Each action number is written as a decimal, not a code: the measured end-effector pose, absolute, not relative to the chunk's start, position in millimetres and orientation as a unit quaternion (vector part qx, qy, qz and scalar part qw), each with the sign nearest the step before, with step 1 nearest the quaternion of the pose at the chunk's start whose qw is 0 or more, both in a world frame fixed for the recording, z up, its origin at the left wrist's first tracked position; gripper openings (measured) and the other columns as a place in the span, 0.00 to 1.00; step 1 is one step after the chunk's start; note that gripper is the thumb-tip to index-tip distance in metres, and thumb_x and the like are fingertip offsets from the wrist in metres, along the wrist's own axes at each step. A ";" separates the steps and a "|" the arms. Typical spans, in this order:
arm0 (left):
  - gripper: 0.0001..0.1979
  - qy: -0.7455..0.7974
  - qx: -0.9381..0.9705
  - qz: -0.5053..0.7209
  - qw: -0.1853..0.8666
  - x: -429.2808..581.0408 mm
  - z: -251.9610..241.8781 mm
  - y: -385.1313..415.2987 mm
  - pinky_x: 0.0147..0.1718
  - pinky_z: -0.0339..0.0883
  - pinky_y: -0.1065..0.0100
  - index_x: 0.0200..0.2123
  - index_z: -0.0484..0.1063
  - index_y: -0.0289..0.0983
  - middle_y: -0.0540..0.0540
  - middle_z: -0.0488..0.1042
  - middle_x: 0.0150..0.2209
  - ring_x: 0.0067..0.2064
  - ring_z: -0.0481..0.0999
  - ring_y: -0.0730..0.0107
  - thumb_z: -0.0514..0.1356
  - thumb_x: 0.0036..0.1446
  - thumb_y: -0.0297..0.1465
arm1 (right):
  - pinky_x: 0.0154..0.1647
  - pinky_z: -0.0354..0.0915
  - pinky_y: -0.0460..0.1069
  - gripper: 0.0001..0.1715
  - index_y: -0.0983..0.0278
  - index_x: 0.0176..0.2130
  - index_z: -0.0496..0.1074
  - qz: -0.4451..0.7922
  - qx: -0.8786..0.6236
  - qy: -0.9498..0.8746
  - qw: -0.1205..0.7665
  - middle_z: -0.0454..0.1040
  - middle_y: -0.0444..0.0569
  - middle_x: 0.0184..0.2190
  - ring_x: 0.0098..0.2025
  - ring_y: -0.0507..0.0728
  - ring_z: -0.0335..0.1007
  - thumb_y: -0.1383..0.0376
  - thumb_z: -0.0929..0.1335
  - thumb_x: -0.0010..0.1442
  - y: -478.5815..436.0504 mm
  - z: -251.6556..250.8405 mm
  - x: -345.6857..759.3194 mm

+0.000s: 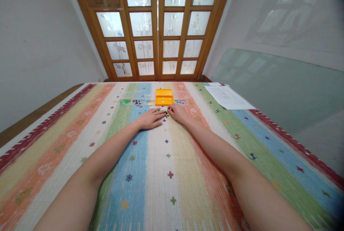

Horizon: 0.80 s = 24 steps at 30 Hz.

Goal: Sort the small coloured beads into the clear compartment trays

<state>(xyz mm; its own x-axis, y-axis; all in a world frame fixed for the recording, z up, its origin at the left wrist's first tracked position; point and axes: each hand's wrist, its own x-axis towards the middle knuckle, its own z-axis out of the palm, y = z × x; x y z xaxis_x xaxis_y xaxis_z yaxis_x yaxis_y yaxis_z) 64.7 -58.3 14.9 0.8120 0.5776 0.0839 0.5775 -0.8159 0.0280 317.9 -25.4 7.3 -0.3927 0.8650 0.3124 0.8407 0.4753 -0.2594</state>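
My left hand [152, 118] lies flat on the striped cloth with its fingers spread, their tips beside a few small coloured pieces [166, 114]. From the right, my right hand [177, 112] reaches to the same pieces, its fingers bent together; whatever they hold is too small to make out. Just beyond the hands stands an open yellow box [164, 100] with small white bits inside. Clear trays flank it: green pieces [125, 102] and dark red pieces [137, 102] are on the left, blue pieces [179, 102] on the right.
A striped, patterned tablecloth [158, 188] covers the table. White paper sheets [228, 97] lie at the far right. Behind the table are wood-framed glass doors [158, 37], and a pale glass panel [274, 84] leans at the right wall.
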 end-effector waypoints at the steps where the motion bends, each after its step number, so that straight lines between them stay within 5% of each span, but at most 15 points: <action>1: 0.36 0.308 0.951 0.043 0.000 65.0 13.9 -58.2 0.75 0.37 0.53 0.76 0.55 0.42 0.46 0.55 0.76 0.78 0.47 0.53 0.41 0.74 0.53 | 0.50 0.65 0.50 0.12 0.63 0.45 0.80 0.029 -0.516 -0.831 0.205 0.80 0.55 0.45 0.49 0.60 0.74 0.64 0.66 0.73 -25.4 7.5 317.5; 11: 0.37 0.387 0.922 0.034 0.005 57.8 1.3 -48.1 0.74 0.38 0.50 0.78 0.49 0.41 0.41 0.47 0.78 0.79 0.44 0.52 0.41 0.74 0.52 | 0.48 0.63 0.49 0.15 0.63 0.47 0.79 0.040 -0.449 -0.865 0.220 0.80 0.53 0.44 0.46 0.58 0.73 0.57 0.67 0.74 -29.4 7.3 317.2; 24: 0.40 0.423 0.906 0.024 0.019 47.0 -1.3 -42.5 0.73 0.41 0.51 0.78 0.45 0.38 0.38 0.44 0.79 0.79 0.44 0.52 0.41 0.73 0.55 | 0.52 0.64 0.51 0.15 0.62 0.49 0.81 0.022 -0.399 -0.894 0.202 0.78 0.54 0.45 0.49 0.59 0.72 0.60 0.66 0.75 -28.6 4.5 315.3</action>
